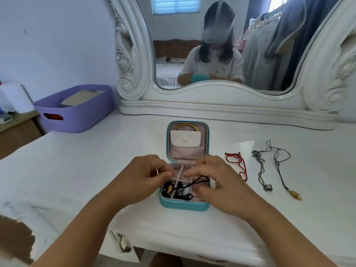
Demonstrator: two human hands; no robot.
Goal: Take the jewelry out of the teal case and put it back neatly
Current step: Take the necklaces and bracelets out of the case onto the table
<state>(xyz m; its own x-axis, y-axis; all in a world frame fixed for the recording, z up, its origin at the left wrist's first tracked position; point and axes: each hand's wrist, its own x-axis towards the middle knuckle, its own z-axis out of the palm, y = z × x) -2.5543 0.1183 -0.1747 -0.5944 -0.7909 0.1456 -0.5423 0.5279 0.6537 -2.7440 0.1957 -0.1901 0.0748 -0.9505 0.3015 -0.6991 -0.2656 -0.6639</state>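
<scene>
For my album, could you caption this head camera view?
Both hands, left hand and right hand, reach into the open teal jewelry case; red cord bracelet lies on the white dressing table.

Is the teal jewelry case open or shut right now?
Open. The teal case has its lid tipped back toward the mirror, showing the pink lining, a white snap pouch and the divided tray below with black cords in it.

The right hand point(217, 182) hides the case's point(185, 206) right compartments; the left hand's point(146, 178) pinched item is too small to tell.
</scene>
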